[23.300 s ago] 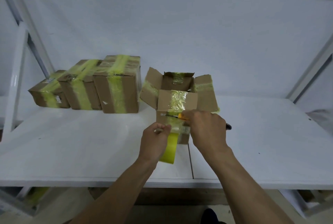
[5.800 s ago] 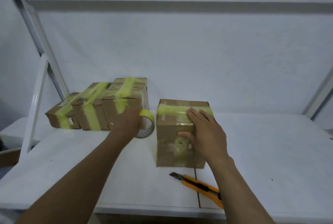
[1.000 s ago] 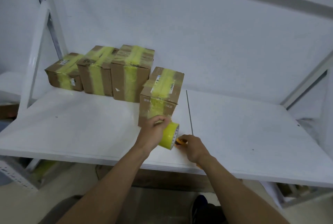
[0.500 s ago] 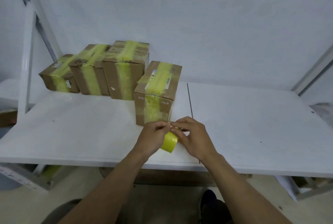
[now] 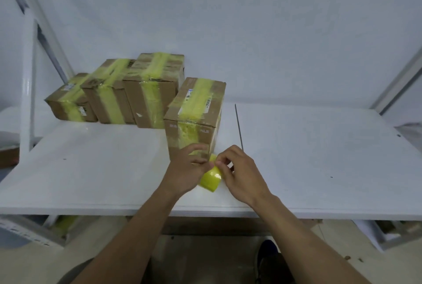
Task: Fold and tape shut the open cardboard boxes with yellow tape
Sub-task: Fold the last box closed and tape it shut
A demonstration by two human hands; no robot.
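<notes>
left hand (image 5: 185, 170) grips tape roll (image 5: 210, 180) | right hand (image 5: 242, 175) pinches its edge | roll just before taped box (image 5: 194, 114)

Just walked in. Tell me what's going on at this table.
A person is taping cardboard boxes shut. The left hand grips a yellow tape roll at the foot of the nearest box, and the right hand pinches at the roll's upper edge, seemingly working the tape. That box already has yellow tape across its top and down its front. Three more taped boxes stand in a row at the back left of the white table.
</notes>
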